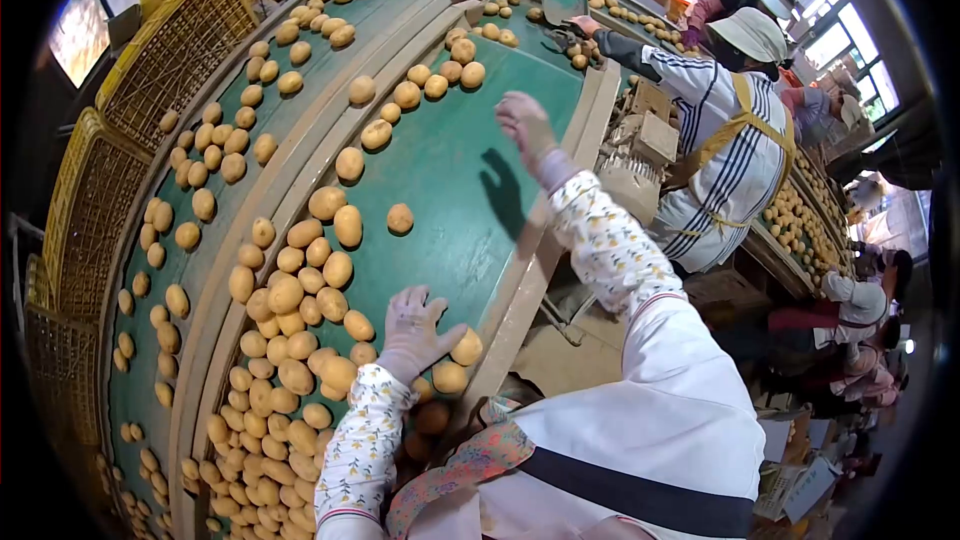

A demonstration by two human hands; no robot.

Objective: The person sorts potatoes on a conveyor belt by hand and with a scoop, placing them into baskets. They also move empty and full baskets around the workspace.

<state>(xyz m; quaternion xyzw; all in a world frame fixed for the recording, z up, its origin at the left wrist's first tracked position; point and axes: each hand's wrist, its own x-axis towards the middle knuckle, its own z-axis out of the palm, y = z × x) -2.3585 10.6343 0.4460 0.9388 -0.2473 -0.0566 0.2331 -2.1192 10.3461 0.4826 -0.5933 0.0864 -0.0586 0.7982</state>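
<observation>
My left hand (415, 333), in a thin pale glove, is over the green conveyor belt (455, 210) with its fingers spread and thumb out. It is beside a heap of potatoes (285, 295), and one potato (466, 346) lies close to its thumb. Above the belt, nearer its right edge, my right hand (527, 125) is raised with loosely bent fingers and nothing in it. Its shadow falls on bare belt. A single potato (400, 219) lies between the two hands. Both forearms wear white patterned sleeve covers.
A wooden rail (300, 175) separates this belt from a second one (215, 205) carrying scattered potatoes. Yellow crates (175, 50) stand along the far left. At right, a co-worker in a striped top (735, 110) holds a scoop (565, 4) beside a motor (632, 175).
</observation>
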